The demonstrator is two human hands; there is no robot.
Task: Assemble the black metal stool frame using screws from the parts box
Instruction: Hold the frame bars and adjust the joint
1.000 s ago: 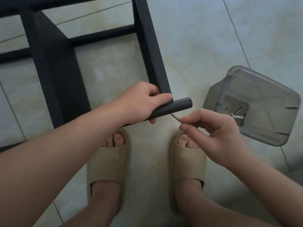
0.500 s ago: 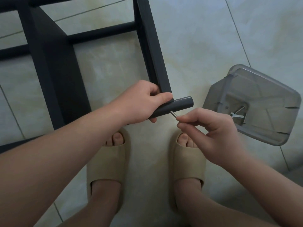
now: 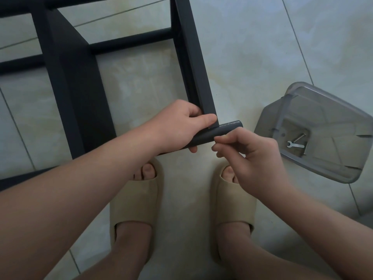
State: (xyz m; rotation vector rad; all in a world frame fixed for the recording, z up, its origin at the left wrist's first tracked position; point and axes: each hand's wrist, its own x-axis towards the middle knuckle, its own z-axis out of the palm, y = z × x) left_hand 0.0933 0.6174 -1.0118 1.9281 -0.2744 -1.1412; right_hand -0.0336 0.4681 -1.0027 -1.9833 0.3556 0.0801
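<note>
The left hand (image 3: 181,122) grips the round tube (image 3: 224,129) where it meets the corner of the black stool frame (image 3: 191,57), thumb on top. The tube's end pokes out free past that hand. Bare floor (image 3: 262,47) lies open between the right hand (image 3: 248,156) and the parts box (image 3: 268,120), which sits well apart on its right.

The frame runs off the top and left edges, and the right edge cuts the box. Inside the box lie a spare screw (image 3: 299,137) and a tiny wrench (image 3: 293,145).

The right hand's fingertips are pinched together and touch the tube's under side. The screw stuck out of that pinch a moment ago. Now the fingers hide it, and the hand has come up to the tube.
</note>
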